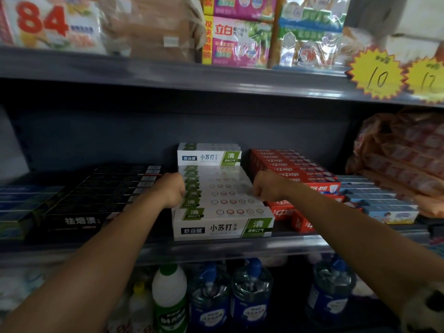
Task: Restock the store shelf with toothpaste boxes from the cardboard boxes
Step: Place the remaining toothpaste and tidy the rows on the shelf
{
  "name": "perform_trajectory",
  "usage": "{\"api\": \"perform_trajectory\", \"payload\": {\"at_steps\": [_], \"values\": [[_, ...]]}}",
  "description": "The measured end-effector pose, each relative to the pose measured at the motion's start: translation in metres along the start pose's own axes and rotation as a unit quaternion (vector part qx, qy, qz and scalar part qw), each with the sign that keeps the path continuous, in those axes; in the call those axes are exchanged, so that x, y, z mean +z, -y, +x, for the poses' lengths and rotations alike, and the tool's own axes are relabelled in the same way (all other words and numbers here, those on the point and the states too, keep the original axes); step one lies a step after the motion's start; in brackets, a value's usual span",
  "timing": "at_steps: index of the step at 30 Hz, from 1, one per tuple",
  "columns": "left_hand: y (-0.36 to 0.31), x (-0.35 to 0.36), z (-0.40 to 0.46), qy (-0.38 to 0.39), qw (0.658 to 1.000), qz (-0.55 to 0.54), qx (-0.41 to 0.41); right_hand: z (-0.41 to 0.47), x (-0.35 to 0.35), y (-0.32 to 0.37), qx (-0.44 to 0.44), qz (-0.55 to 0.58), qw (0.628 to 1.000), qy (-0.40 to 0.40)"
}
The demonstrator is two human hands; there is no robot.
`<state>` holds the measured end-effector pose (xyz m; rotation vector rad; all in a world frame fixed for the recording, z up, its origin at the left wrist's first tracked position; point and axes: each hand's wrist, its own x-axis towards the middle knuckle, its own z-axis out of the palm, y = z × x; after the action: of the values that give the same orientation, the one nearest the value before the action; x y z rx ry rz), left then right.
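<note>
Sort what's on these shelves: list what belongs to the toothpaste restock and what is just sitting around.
Part of the job:
- white-and-green toothpaste boxes, gripped at both ends
- left hand
- right hand
- middle shelf

Just there:
- red toothpaste boxes
- black toothpaste boxes
- yellow price tags
- blue bottles below

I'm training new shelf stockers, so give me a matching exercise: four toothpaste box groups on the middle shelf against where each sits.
Things:
1. black boxes
2. white-green boxes
3. red boxes
4. light blue boxes

Places:
A. between the left hand and right hand
B. far right
C. left of the hands
D. just right of the right hand

Pairs: 1-C, 2-A, 3-D, 4-B
</note>
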<state>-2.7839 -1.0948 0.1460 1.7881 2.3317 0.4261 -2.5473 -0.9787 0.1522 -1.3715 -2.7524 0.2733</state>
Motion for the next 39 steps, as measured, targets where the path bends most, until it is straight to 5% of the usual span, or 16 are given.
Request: {"api": "perform_trajectory", "payload": {"at_steps": [9,20,39], "values": [[0.002,0.0,-0.002,-0.002,1.0,-0.003,0.007,-0.006,-0.003,0.002,-0.039,-0.029,0.999,0.014],[0.004,-0.021,-0.031,0.163,0.981,0.048,0.092,-0.038,-0.01,-0.005,-0.057,-0.026,0.992,0.111],[0.003,-0.009,-0.032,0.091,0.984,0.117,0.095,-0.048,-0.006,-0.002,-0.07,-0.033,0.997,0.031]]}}
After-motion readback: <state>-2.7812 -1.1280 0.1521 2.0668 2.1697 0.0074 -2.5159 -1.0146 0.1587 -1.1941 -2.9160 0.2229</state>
